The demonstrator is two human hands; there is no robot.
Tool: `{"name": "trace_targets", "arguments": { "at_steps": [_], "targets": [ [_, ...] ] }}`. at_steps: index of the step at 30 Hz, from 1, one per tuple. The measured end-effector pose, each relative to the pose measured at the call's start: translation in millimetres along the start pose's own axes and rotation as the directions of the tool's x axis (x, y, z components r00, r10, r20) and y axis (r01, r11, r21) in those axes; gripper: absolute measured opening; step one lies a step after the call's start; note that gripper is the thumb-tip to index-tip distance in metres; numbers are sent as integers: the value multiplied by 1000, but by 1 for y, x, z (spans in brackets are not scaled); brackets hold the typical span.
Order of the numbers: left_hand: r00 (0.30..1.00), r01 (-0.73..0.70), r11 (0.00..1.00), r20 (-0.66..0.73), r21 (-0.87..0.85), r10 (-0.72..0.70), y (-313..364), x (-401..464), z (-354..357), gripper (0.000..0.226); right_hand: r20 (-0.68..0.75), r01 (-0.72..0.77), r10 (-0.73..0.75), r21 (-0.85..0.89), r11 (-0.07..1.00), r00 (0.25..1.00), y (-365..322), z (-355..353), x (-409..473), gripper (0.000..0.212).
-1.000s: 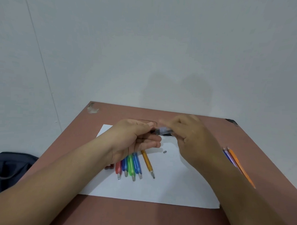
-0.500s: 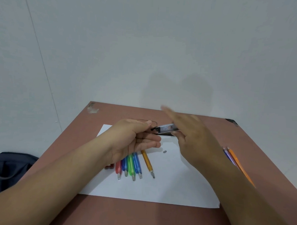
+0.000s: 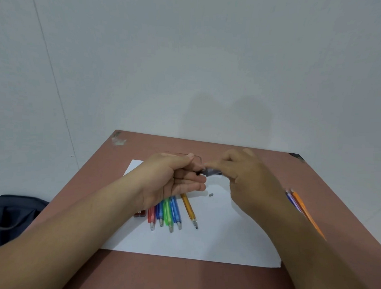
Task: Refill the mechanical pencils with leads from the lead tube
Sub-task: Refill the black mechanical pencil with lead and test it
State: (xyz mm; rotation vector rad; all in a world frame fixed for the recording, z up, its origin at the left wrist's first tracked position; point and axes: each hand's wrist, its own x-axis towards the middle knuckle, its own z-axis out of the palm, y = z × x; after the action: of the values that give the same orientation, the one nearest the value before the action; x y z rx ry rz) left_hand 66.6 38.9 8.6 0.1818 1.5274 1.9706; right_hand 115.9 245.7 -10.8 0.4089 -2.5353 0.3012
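Centrally, in the head view, both hands meet above a white paper sheet point(image 3: 213, 239) lying on a brown counter point(image 3: 255, 282). Left hand point(image 3: 172, 180): fingers curled inward, thumb on top; whatever they enclose is hidden, though a small dark tip shows at the fingertips. Right hand point(image 3: 247, 179): fingers pinch a clear lead tube point(image 3: 212, 172), blurred, held nearly level with its end touching the left fingertips. Below the left hand, five mechanical pencils lie side by side on the paper, tips toward the lower edge of the frame: red point(image 3: 152, 217), blue point(image 3: 160, 214), green point(image 3: 167, 214), a second blue point(image 3: 176, 212), and, slightly apart, orange point(image 3: 189, 209). A small grey cap point(image 3: 211, 194) lies on the paper between the hands. At right, beside the right forearm, a purple pencil point(image 3: 292, 199) and an orange pencil point(image 3: 306, 215) rest on the bare counter. A dark bag point(image 3: 9, 217) occupies the lower left.
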Motion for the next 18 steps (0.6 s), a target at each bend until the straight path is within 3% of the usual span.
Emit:
{"name": "trace_targets", "arguments": {
  "at_steps": [6,10,13,16,18],
  "targets": [
    [1000,4,1000,7,6,-4,0,0,1,31,8,21,-21,-27,999,1000,-1,-1,0,83],
    [1000,11,1000,1,-5,-11,0,0,1,31,-17,-31,31,11,999,999,-2,0,4,108],
    [1000,3,1000,2,2,-3,-1,0,0,31,-12,50,-50,-18,999,999,-3,-2,0,99],
    [1000,10,1000,0,-9,-10,0,0,0,30,5,-41,41,37,998,999,-9,-7,3,111],
    [1000,13,1000,6,-3,-13,0,0,0,32,-6,-1,1,0,1000,1000,-7,-5,3,98]
  ]
}}
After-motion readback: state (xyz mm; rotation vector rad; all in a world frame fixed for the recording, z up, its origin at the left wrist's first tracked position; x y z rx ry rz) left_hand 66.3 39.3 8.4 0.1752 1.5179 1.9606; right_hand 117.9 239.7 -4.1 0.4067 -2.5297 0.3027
